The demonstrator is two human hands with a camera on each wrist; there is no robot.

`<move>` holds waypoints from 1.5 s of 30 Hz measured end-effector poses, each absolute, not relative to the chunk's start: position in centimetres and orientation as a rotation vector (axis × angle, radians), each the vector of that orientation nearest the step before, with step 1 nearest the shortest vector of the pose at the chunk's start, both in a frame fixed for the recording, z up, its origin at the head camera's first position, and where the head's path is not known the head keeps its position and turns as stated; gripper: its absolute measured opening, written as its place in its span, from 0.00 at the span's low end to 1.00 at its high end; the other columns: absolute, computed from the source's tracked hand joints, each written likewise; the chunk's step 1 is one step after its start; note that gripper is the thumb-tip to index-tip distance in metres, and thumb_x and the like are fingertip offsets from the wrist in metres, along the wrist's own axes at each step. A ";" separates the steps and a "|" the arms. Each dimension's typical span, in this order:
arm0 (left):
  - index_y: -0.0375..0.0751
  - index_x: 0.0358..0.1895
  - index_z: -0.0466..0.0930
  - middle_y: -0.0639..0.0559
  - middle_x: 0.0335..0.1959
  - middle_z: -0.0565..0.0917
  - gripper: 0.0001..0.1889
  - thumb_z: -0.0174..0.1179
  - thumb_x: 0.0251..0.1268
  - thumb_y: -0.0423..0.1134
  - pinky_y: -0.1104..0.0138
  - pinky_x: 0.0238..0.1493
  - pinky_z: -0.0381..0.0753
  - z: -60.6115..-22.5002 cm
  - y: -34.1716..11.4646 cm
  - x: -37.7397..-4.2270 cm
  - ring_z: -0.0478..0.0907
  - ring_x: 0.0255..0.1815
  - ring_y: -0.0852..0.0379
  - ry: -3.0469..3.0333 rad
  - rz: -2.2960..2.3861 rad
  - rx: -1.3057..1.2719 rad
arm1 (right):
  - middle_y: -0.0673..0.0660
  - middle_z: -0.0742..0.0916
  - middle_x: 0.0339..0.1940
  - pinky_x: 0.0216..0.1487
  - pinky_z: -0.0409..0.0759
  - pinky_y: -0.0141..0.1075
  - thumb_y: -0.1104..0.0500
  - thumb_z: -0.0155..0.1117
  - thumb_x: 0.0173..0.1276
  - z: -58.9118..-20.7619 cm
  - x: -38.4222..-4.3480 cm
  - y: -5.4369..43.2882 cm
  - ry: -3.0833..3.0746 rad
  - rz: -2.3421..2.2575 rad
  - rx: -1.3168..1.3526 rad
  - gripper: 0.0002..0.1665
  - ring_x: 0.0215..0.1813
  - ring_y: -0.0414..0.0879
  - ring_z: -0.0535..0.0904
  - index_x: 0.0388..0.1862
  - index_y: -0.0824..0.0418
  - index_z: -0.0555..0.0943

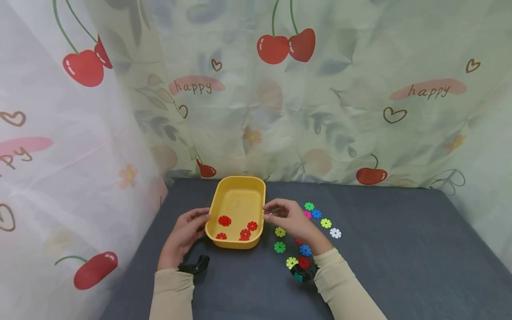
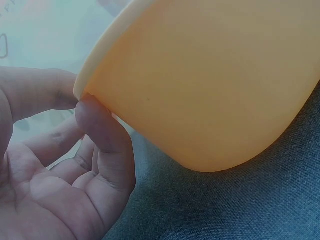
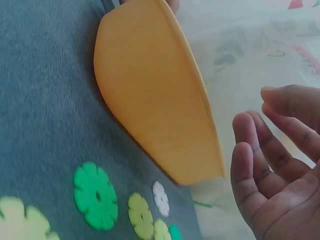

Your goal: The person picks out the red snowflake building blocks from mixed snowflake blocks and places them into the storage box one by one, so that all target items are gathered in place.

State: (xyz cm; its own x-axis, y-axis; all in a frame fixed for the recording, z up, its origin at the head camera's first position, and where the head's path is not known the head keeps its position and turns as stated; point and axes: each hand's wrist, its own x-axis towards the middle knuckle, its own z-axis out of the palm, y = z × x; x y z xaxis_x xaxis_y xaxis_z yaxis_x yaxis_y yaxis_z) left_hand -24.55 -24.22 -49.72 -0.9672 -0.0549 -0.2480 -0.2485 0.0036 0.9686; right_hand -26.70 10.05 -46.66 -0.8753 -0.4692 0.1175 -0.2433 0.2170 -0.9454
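Observation:
A yellow plastic tray (image 1: 239, 202) with rounded corners lies on the dark cloth, several red notched discs (image 1: 225, 221) gathered toward its near end. My left hand (image 1: 185, 234) is at the tray's left side. Its thumb and forefinger pinch the rim, as the left wrist view shows. Beside the right rim is my right hand (image 1: 295, 221), fingers loosely bent and nothing between them. In the right wrist view that hand stands a little apart from the tray wall (image 3: 150, 85).
Right of the tray, loose notched discs lie on the cloth, among them green (image 1: 279, 247), blue (image 1: 306, 250), yellow (image 1: 326, 223) and white (image 1: 335, 233). Some are partly hidden under my right arm. A printed curtain (image 1: 240, 111) hangs behind the table (image 1: 400, 249).

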 end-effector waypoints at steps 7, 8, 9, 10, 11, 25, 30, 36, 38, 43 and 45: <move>0.37 0.71 0.76 0.41 0.62 0.82 0.24 0.63 0.79 0.42 0.67 0.45 0.85 -49.9 -24.3 -24.5 0.82 0.48 0.54 2.123 2.097 -0.336 | 0.65 0.86 0.63 0.60 0.84 0.60 0.54 0.69 0.78 -46.9 -26.7 12.4 2.311 -1.694 -0.631 0.16 0.56 0.65 0.85 0.60 0.56 0.86; 0.38 0.71 0.77 0.41 0.62 0.82 0.23 0.63 0.79 0.42 0.67 0.45 0.85 -49.9 -24.3 -24.5 0.82 0.48 0.54 2.123 2.096 -0.340 | 0.66 0.86 0.63 0.60 0.84 0.60 0.54 0.69 0.78 -46.9 -26.7 12.8 2.326 -1.689 -0.642 0.15 0.56 0.66 0.85 0.59 0.55 0.86; 0.38 0.70 0.77 0.42 0.62 0.82 0.22 0.63 0.79 0.42 0.67 0.45 0.85 -50.0 -24.3 -24.5 0.82 0.48 0.53 2.121 2.098 -0.348 | 0.66 0.86 0.62 0.59 0.84 0.59 0.54 0.68 0.78 -47.0 -26.8 13.3 2.343 -1.682 -0.647 0.14 0.55 0.66 0.85 0.59 0.54 0.86; 0.38 0.70 0.77 0.42 0.62 0.82 0.22 0.63 0.79 0.42 0.67 0.45 0.85 -50.0 -24.2 -24.5 0.82 0.49 0.53 2.120 2.098 -0.349 | 0.66 0.87 0.61 0.59 0.84 0.59 0.54 0.68 0.78 -47.0 -26.7 13.7 2.358 -1.676 -0.649 0.14 0.55 0.67 0.85 0.58 0.55 0.86; 0.38 0.70 0.77 0.41 0.62 0.81 0.23 0.63 0.79 0.41 0.67 0.46 0.85 -50.1 -24.2 -24.5 0.82 0.49 0.53 2.123 2.094 -0.342 | 0.65 0.87 0.60 0.58 0.84 0.58 0.55 0.68 0.78 -47.1 -26.7 14.2 2.372 -1.670 -0.647 0.13 0.54 0.66 0.85 0.58 0.55 0.86; 0.36 0.71 0.76 0.40 0.63 0.81 0.24 0.63 0.79 0.41 0.67 0.45 0.85 -49.9 -24.3 -24.5 0.82 0.49 0.53 2.129 2.102 -0.325 | 0.67 0.87 0.58 0.50 0.86 0.43 0.55 0.69 0.77 -49.0 -25.5 20.7 2.486 -1.542 -0.556 0.21 0.53 0.57 0.86 0.62 0.66 0.83; 0.35 0.72 0.75 0.40 0.63 0.81 0.25 0.63 0.79 0.42 0.67 0.44 0.84 -49.7 -24.2 -24.3 0.81 0.48 0.53 2.128 2.105 -0.311 | 0.65 0.87 0.55 0.46 0.87 0.39 0.56 0.71 0.76 -49.8 -24.9 22.8 2.470 -1.497 -0.543 0.21 0.49 0.55 0.85 0.61 0.67 0.83; 0.36 0.71 0.76 0.41 0.61 0.81 0.24 0.64 0.79 0.42 0.67 0.45 0.84 -49.6 -24.1 -24.4 0.81 0.49 0.53 2.122 2.109 -0.324 | 0.61 0.88 0.49 0.44 0.86 0.37 0.56 0.72 0.75 -50.7 -24.4 24.7 2.467 -1.447 -0.565 0.21 0.45 0.53 0.85 0.61 0.65 0.84; 0.36 0.71 0.76 0.42 0.60 0.81 0.24 0.64 0.78 0.42 0.67 0.45 0.84 -49.6 -24.1 -24.4 0.81 0.48 0.53 2.121 2.111 -0.325 | 0.61 0.88 0.49 0.44 0.86 0.36 0.55 0.72 0.75 -50.8 -24.3 25.0 2.467 -1.433 -0.575 0.21 0.44 0.52 0.85 0.61 0.65 0.84; 0.36 0.71 0.76 0.42 0.59 0.82 0.25 0.64 0.78 0.42 0.67 0.45 0.84 -49.6 -24.1 -24.4 0.81 0.48 0.53 2.119 2.112 -0.324 | 0.64 0.87 0.51 0.46 0.86 0.34 0.58 0.72 0.73 -50.9 -24.3 25.2 2.430 -1.421 -0.569 0.22 0.46 0.48 0.85 0.62 0.67 0.83; 0.36 0.71 0.76 0.43 0.59 0.82 0.24 0.64 0.78 0.42 0.67 0.45 0.84 -49.7 -24.1 -24.4 0.81 0.48 0.53 2.117 2.113 -0.330 | 0.66 0.87 0.53 0.46 0.86 0.34 0.60 0.73 0.73 -50.9 -24.2 25.3 2.415 -1.416 -0.560 0.23 0.46 0.47 0.85 0.62 0.68 0.82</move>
State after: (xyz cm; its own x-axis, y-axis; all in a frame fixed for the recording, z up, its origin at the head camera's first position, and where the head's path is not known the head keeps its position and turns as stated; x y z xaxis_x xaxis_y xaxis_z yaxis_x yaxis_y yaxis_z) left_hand -24.44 -24.12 -49.66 -0.9673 -0.0607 -0.2463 -0.2464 -0.0056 0.9692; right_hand -24.21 25.25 -50.86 -0.8837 -0.4655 -0.0486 -0.1849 0.4425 -0.8775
